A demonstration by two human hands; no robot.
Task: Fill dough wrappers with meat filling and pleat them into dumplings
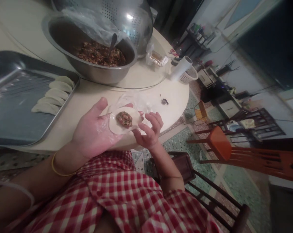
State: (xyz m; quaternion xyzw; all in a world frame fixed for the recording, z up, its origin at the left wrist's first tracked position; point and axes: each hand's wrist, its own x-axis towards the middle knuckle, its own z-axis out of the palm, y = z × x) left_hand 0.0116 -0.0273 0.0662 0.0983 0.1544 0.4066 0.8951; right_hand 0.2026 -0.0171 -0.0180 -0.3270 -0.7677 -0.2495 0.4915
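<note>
A round dumpling wrapper (115, 123) lies across the palm and fingers of my left hand (94, 132), which is turned up and dusted with flour. A lump of chopped filling (124, 119) sits in the middle of the wrapper, which is still unfolded. My right hand (148, 131) pinches the wrapper's right edge between thumb and finger, its other fingers curled above. Several folded dumplings (56, 94) rest in a row on the metal tray (20, 119) at left. Beyond my hands stands a steel bowl (98, 72) of filling with a spoon (112, 43) stuck in it.
Behind the bowl is a perforated steel colander (141, 29). A clear plastic bag (129, 98) lies on the table (88, 94) just past my hands. A white cup (182, 66) and a basket (190, 75) stand near the right edge. Chairs (219, 142) are to the right.
</note>
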